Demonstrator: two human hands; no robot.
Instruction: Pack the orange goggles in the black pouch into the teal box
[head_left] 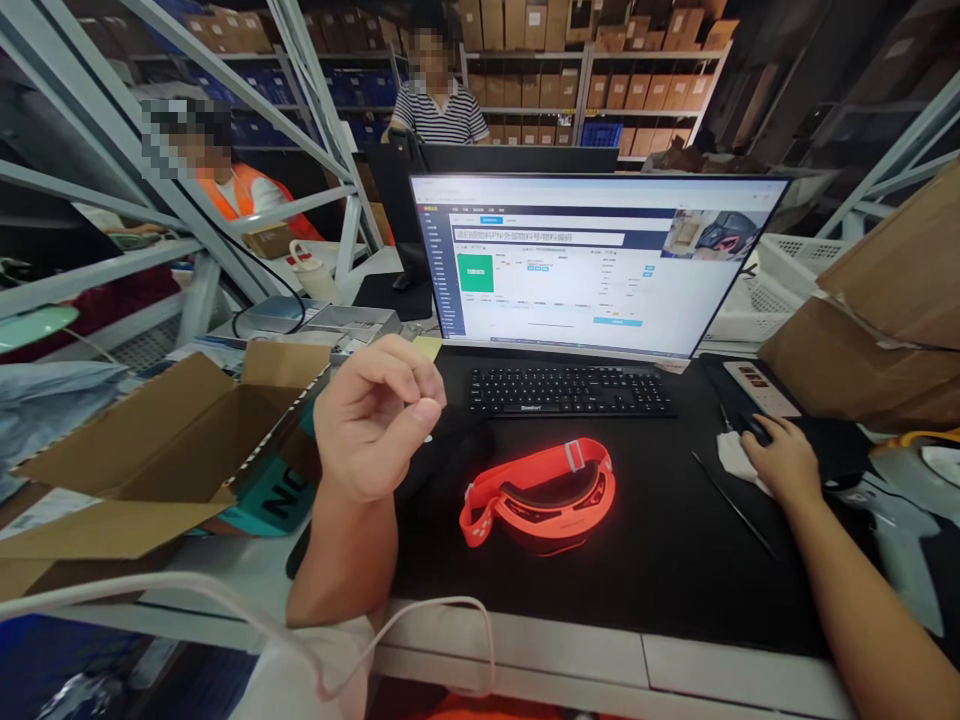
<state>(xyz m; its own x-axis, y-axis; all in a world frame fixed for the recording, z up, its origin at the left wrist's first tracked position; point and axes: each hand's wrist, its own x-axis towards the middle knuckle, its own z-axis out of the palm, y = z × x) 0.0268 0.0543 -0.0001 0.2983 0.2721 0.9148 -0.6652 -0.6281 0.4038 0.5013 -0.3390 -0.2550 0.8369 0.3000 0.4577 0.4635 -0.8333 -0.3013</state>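
Note:
My left hand [379, 420] is raised above the desk's left side, thumb and fingers pressed in a pinch. Whether anything small is between them I cannot make out. On the right, my right hand [784, 460] rests over a dark computer mouse [759, 430]. Between the hands, orange-red ski goggles [559, 515] lie on the black desk mat [600, 590], their strap looped behind. A black keyboard [570, 391] sits beyond the goggles, before a lit monitor [555, 290]. Near my right hand are a thin dark stick [735, 505] and a white crumpled piece [731, 455].
An open cardboard box [180, 450] with a teal side stands at left. A large carton [855, 350] and white plastic baskets [765, 290] are at right. A white cable [225, 595] crosses the front left. Two people are behind the desk, before shelves of boxes.

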